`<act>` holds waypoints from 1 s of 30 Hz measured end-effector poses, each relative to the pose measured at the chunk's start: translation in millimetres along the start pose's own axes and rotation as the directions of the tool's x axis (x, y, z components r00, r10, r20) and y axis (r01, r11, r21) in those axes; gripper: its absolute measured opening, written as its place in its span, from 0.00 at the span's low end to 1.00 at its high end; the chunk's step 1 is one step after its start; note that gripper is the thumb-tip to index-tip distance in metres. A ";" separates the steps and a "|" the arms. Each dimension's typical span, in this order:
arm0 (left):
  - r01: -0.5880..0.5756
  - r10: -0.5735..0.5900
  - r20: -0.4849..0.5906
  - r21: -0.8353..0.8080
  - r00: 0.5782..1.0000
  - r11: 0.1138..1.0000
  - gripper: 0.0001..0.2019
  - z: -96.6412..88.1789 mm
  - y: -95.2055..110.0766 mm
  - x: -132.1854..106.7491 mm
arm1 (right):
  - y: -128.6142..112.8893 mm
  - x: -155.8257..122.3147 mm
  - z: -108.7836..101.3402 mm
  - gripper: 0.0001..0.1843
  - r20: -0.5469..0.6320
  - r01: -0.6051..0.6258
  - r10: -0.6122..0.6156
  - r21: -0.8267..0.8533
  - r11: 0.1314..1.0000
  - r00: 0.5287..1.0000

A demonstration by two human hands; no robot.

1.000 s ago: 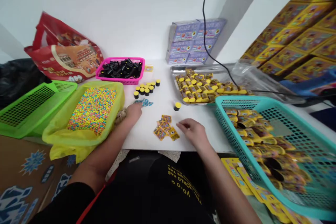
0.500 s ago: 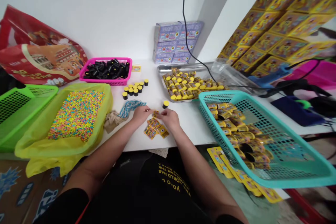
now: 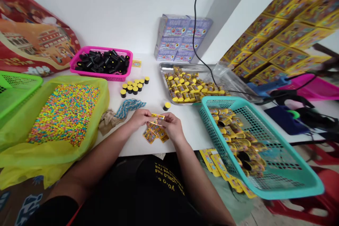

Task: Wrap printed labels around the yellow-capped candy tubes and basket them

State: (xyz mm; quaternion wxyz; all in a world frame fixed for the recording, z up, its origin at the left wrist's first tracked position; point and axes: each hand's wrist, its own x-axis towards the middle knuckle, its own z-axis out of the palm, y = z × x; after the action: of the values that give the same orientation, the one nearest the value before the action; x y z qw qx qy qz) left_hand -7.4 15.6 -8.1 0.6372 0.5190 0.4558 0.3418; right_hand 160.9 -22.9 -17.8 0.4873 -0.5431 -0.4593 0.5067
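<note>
White tabletop (image 3: 190, 137) against a white wall; contents as listed.

Item 1: left hand (image 3: 140, 118) and right hand (image 3: 172, 125), close together, both in a narrow pinch on a small yellow printed packet (image 3: 158, 116).
Item 2: loose pile of packets (image 3: 155, 136), directly below the hands, same yellow print (wording too small to read).
Item 3: single black tube (image 3: 166, 106) with a yellow cap, upright, ahead of the hands.
Item 4: cluster of capped tubes (image 3: 131, 85), upright, farther ahead of the left hand.
Item 5: pink plastic basket (image 3: 100, 76) of black tubes (image 3: 102, 63).
Item 6: twisted blue-and-white cord (image 3: 129, 107), just beside the left hand, touching a beige cloth (image 3: 108, 122).
Item 7: yellow plastic bag (image 3: 97, 95) of multicoloured beads (image 3: 63, 113), left of the cloth.
Item 8: steel tray (image 3: 165, 66) of yellow-capped tubes (image 3: 193, 88).
Item 9: teal plastic basket (image 3: 225, 100) of wrapped tubes (image 3: 233, 134), right of the right hand.
Item 10: lilac printed boxes (image 3: 182, 37), stacked against the wall.
</note>
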 end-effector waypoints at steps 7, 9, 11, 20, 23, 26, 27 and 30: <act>-0.047 0.057 -0.127 0.085 0.990 0.995 0.18 -16.1 -0.2 5.4 | 7.8 0.1 -4.0 0.09 -0.033 -0.019 0.000 -0.586 0.810 0.999; -0.059 0.069 -0.142 0.073 0.988 0.996 0.17 -19.0 -3.8 8.6 | 1.2 -3.1 -5.9 0.11 -0.014 0.040 -0.078 -0.765 0.643 0.997; -0.061 0.072 -0.155 0.071 0.985 0.996 0.16 -21.1 -8.6 12.4 | -10.1 -2.6 -8.1 0.13 -0.001 0.095 -0.186 -0.858 0.505 0.983; -0.082 0.109 -0.233 0.124 0.966 0.989 0.13 -24.6 -9.1 17.9 | -69.3 103.2 44.7 0.12 0.229 0.326 -0.301 -0.887 0.328 0.926; -0.018 0.041 -0.256 0.092 0.966 0.996 0.11 -24.1 -1.5 15.3 | -71.0 142.5 76.6 0.18 0.335 0.390 -0.244 -0.891 0.231 0.910; 0.019 -0.012 -0.261 0.025 0.965 1.000 0.11 -23.5 3.0 14.0 | -66.0 164.3 93.6 0.19 0.386 0.418 -0.190 -0.892 0.174 0.903; 0.021 -0.019 -0.264 0.005 0.964 1.000 0.11 -23.2 3.2 14.1 | -63.8 168.4 95.4 0.18 0.386 0.417 -0.185 -0.892 0.174 0.904; 0.014 -0.017 -0.259 -0.014 0.966 1.000 0.12 -21.6 1.5 14.9 | -58.6 175.8 94.9 0.13 0.366 0.400 -0.192 -0.896 0.194 0.911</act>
State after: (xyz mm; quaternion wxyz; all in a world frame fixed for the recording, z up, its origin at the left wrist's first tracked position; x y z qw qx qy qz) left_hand -22.3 37.1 -11.0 0.5781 0.4624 0.5371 0.4043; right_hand 77.3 163.7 21.4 0.1038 -0.5794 -0.8058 0.0641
